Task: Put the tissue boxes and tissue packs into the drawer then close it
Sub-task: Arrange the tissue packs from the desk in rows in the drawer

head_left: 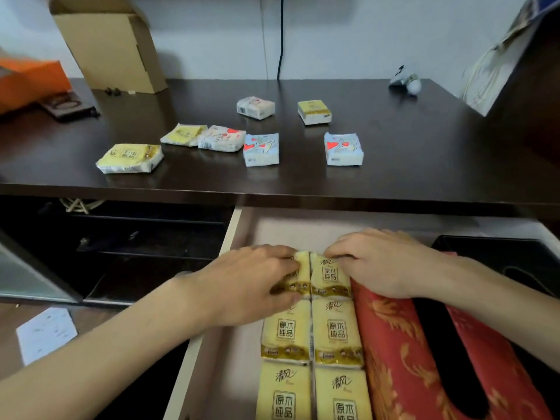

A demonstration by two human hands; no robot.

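The open drawer (235, 225) holds two columns of yellow tissue packs (336, 331) beside a red patterned tissue box (397, 353). My left hand (245, 286) rests on the far left yellow pack (301, 268), fingers curled over it. My right hand (381, 262) presses the far right yellow pack (328, 275), and its wrist lies over the red box. On the dark tabletop (424, 165) lie several more packs: a yellow one (130, 157), another yellow one (183, 134), white ones with red hearts (221, 137), (261, 149), (343, 148), and two further back (256, 107), (314, 112).
A cardboard box (112, 47) and an orange box (30, 80) stand at the back left of the tabletop. A black cable (281, 37) hangs down the wall. A black container (497, 253) sits at the drawer's right. Dark shelves (136, 237) lie left of the drawer.
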